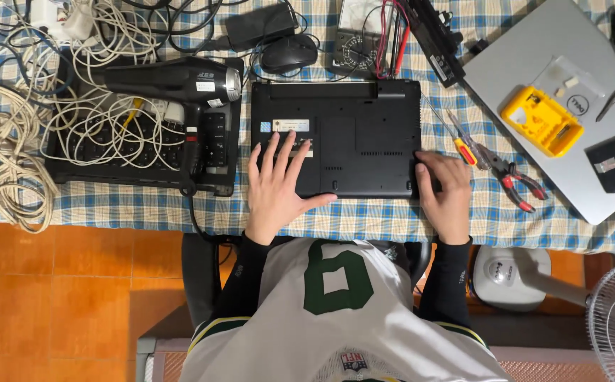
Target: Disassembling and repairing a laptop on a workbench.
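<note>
Both hands rest on the upturned black laptop (335,138): left hand (277,185) flat, fingers spread, holding nothing; right hand (446,192) curled over its right edge. Its long axis runs side to side. Beyond its left end lies a hairdryer (173,81).

Home repair bench, checked tablecloth (364,219), multimeter (355,42), pliers (516,180), cables (10,141)

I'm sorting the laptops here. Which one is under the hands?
The black laptop lying bottom-up at the centre: left hand flat on it, right hand at its corner. The silver laptop lies untouched, carrying a yellow case.
</note>
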